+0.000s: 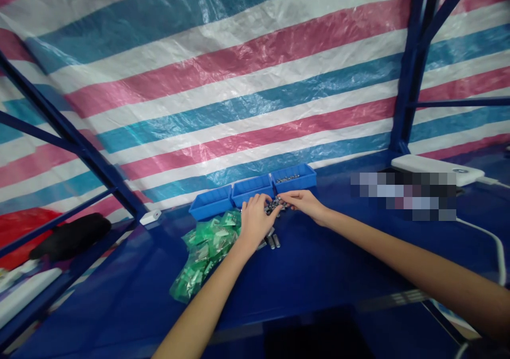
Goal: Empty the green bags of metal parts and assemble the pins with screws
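Note:
My left hand (257, 220) arches over a pile of small metal parts (274, 208), its thumb apart from its curved fingers. From the other side my right hand (306, 205) reaches in, thumb and forefinger pinched on a small metal part at the pile's edge. The part's exact kind is too small to make out. Short silver cylinders (274, 241) lie on the blue table just below the pile. Beside my left wrist, green-printed clear plastic bags (211, 242) are heaped, partly hidden by my forearm.
Behind my hands stand three joined blue bins, left (210, 203), middle (251, 188) and right (305, 177); the right one holds small metal pieces. A white adapter (150, 217) sits at the left. A white power bank (434, 169) with cables lies right, near a blurred-out patch. Blue posts frame a striped tarp.

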The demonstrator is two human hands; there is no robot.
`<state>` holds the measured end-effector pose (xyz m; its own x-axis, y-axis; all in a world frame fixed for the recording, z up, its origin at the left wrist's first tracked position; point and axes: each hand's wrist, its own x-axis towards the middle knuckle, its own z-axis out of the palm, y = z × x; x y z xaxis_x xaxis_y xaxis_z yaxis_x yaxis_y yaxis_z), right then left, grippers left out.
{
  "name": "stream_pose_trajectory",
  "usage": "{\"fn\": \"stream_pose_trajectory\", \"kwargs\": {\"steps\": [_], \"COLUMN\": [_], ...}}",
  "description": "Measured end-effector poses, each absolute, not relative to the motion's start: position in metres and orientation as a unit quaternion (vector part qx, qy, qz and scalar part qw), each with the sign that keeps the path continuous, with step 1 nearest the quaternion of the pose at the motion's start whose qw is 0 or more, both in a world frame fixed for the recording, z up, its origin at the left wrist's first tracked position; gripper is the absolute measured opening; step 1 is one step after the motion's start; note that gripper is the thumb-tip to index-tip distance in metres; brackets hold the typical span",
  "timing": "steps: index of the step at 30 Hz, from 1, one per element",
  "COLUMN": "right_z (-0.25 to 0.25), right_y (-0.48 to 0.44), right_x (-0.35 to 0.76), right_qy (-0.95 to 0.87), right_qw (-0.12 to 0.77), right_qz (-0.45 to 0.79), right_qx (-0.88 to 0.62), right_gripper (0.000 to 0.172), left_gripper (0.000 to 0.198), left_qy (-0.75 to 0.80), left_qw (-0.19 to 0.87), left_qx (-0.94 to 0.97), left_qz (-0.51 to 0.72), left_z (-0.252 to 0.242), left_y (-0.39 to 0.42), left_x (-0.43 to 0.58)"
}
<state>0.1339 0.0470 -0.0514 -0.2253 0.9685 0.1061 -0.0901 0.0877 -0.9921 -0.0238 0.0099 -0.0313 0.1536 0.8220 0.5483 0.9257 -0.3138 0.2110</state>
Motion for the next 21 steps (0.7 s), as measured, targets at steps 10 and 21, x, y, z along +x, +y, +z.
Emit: {"fn": "stream_pose_trajectory", "kwargs": {"steps": [10,21], "right_z": [-0.053,-0.060], "right_y": [0.055,0.070], "right_x": [0.141,0.149], "right_qy": [-0.553,-0.538], "right_qw": [0.514,0.547], "right_qz": [0.473,0.457], "right_qx": [-0.454,-0.449], "right_gripper": [0.023,0.020], "left_gripper": [0.010,0.004], "left_qy": [-0.582,-0.565], "left_qw": [0.105,0.097], "left_qx": [-0.786,-0.778], "left_qz": [-0.179,-0.257], "left_z": [-0.042,-0.042], "left_y": [0.010,0.007], "left_x": [-0.024,-0.018]}}
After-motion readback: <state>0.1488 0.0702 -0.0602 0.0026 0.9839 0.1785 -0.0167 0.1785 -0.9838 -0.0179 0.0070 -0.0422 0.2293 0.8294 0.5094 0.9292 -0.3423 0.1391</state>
